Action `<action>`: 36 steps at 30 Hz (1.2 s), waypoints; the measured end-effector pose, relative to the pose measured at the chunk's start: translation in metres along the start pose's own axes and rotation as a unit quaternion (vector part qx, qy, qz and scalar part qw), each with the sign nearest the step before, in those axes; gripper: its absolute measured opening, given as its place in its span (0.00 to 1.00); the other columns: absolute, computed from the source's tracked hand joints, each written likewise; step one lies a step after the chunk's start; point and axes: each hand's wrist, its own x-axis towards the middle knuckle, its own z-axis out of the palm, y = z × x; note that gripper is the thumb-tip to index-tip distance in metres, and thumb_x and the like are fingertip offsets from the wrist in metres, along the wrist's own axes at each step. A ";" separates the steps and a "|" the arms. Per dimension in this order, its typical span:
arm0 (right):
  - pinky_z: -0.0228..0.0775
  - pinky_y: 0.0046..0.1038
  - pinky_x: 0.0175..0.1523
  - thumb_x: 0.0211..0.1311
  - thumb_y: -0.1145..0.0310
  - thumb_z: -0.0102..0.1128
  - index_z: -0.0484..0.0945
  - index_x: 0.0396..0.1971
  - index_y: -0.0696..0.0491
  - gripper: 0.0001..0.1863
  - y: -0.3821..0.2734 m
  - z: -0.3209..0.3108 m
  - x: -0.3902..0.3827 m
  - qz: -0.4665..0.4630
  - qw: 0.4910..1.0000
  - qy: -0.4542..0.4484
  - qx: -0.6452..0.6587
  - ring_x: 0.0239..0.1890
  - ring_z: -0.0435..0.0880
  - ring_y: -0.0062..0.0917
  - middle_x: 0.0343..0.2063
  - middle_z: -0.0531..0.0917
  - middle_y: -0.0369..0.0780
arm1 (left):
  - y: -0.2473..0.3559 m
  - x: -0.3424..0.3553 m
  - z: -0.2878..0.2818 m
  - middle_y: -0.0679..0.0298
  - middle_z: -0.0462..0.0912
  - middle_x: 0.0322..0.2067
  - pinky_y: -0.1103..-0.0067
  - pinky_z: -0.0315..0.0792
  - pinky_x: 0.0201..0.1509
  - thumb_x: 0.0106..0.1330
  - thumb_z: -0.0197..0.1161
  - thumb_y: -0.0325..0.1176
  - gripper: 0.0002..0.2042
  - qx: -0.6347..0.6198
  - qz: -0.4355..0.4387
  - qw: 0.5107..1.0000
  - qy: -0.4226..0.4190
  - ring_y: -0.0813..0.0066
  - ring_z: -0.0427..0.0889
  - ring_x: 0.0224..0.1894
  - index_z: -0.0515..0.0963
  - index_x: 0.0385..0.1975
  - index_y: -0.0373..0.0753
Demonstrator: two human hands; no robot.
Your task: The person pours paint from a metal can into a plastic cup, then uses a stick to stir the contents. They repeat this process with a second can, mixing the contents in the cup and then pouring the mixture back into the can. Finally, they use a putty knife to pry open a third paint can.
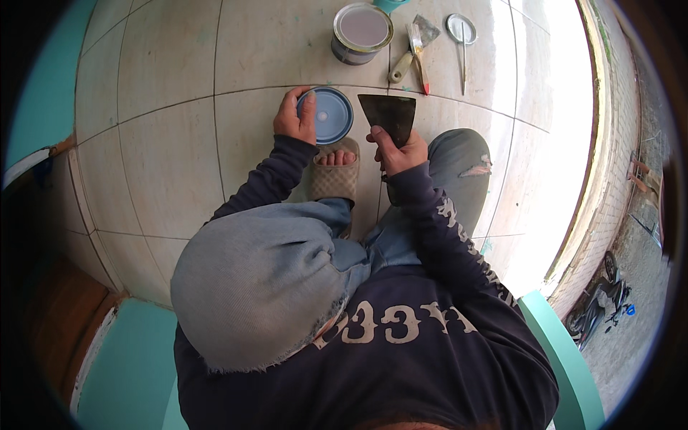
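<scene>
My left hand (295, 120) is closed round the left edge of a round tin (331, 118) with a light blue top and a pale spot in its middle. Its thumb lies over the rim. To the right, my right hand (403, 152) grips a scraper (390, 113) with a wide dark blade, which points away from me. The handle is mostly hidden in the fingers. Tin and blade are apart, with a narrow gap between them. Both are held above the tiled floor, the tin just beyond my sandal (335, 175).
Farther off stands an open can (362, 27) of greyish paint. Right of it lie a paintbrush (418, 59), a second scraper (403, 67) and a round lid (459, 23) with a thin stick (464, 68) across it. A turquoise container (390, 4) shows at the top edge.
</scene>
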 end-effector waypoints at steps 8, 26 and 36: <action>0.74 0.27 0.35 0.60 0.65 0.61 0.80 0.36 0.56 0.10 0.009 0.013 0.004 -0.102 0.990 0.022 -0.093 0.25 0.84 0.27 0.23 0.84 0.44 | 0.002 0.004 0.008 0.56 0.83 0.29 0.75 0.75 0.37 0.69 0.61 0.43 0.15 0.025 -0.011 0.999 0.031 0.65 0.83 0.30 0.78 0.39 0.35; 0.64 0.22 0.17 0.59 0.67 0.63 0.79 0.27 0.56 0.08 -0.029 -0.008 0.037 0.115 0.978 -0.172 -0.040 0.12 0.73 0.16 0.17 0.81 0.36 | -0.001 0.013 0.000 0.57 0.84 0.31 0.76 0.76 0.41 0.66 0.64 0.45 0.16 -0.021 -0.027 0.999 -0.026 0.68 0.83 0.32 0.78 0.39 0.36; 0.60 0.22 0.18 0.59 0.63 0.67 0.75 0.29 0.53 0.11 -0.004 -0.019 0.056 0.279 0.911 -0.261 0.156 0.15 0.69 0.16 0.20 0.77 0.35 | -0.004 0.017 -0.004 0.55 0.84 0.30 0.76 0.76 0.39 0.66 0.63 0.44 0.15 0.012 0.001 0.999 -0.038 0.64 0.84 0.31 0.78 0.39 0.37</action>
